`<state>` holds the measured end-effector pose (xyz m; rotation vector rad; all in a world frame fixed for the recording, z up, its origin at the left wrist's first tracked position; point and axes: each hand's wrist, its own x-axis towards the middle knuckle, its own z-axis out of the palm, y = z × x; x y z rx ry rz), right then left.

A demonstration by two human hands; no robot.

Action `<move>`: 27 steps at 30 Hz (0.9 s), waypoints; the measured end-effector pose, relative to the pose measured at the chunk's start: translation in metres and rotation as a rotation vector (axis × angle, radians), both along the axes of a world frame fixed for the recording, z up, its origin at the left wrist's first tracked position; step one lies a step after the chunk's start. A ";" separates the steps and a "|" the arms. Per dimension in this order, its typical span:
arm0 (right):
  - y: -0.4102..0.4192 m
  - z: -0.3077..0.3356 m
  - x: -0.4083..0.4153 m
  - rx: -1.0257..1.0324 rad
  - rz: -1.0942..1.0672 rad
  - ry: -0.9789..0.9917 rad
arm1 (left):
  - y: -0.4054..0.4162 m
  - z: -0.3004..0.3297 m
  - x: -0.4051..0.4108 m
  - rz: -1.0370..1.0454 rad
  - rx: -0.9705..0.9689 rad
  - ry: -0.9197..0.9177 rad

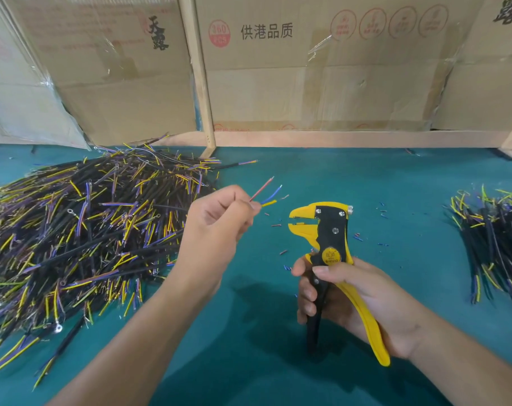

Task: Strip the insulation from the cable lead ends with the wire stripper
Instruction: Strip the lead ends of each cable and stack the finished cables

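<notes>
My left hand pinches a cable whose three leads, red, blue and yellow, fan out up and to the right of my fingertips. The red and blue leads show short bare tips. My right hand grips the handles of a yellow and black wire stripper, held upright with its jaws pointing left. The jaws sit a little below and to the right of the leads, apart from them.
A big heap of black cables with yellow and purple leads covers the left of the teal table. A smaller pile of cables lies at the right edge. Insulation scraps dot the middle. Cardboard boxes and a wooden frame stand behind.
</notes>
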<state>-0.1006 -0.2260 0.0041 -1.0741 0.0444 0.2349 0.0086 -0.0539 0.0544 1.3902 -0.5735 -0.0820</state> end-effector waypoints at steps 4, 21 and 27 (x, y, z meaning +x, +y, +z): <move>0.000 0.001 0.000 0.004 -0.003 0.008 | 0.000 -0.001 0.001 -0.034 0.009 -0.010; -0.001 0.000 0.002 0.044 0.010 0.032 | 0.000 -0.006 0.002 -0.221 0.007 0.012; -0.003 -0.002 0.002 0.059 0.023 0.038 | 0.003 -0.003 0.001 -0.305 -0.064 0.131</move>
